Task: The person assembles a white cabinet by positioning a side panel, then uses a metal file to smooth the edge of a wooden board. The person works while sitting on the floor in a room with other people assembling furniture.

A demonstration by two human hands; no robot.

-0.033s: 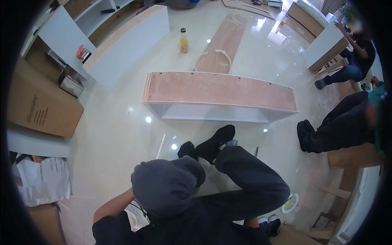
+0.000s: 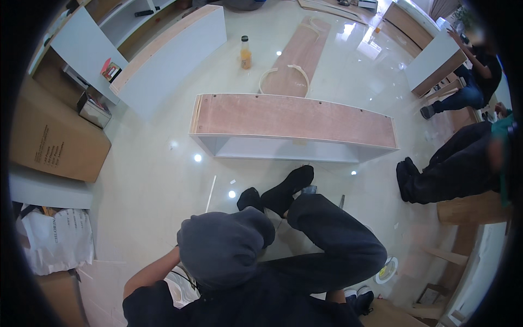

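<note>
Both my hands are out of sight. My left forearm (image 2: 152,270) reaches forward and passes behind my bent left knee (image 2: 220,248), which hides the hand. Only a bit of my right arm (image 2: 336,296) shows beneath my right thigh; that hand is covered too. A thin white strip (image 2: 211,193) lies beyond my left knee, its near end hidden by the knee. In front of my black-socked feet stands a long box-shaped cabinet piece (image 2: 294,121), with bare reddish plywood on top and a white inside. A slim dark tool-like thing (image 2: 342,201) lies beyond my right knee.
Behind the cabinet piece are a coiled pale edging strip (image 2: 284,82) and a plywood board (image 2: 305,52). A bottle of orange drink (image 2: 245,53) stands left of them. A cardboard box (image 2: 57,133) is at left. Two people (image 2: 463,158) are at right, near a tape roll (image 2: 386,271).
The thin white strip beyond my left knee has shifted slightly to the left. My left knee and forearm have moved a little. The cabinet piece stays in place.
</note>
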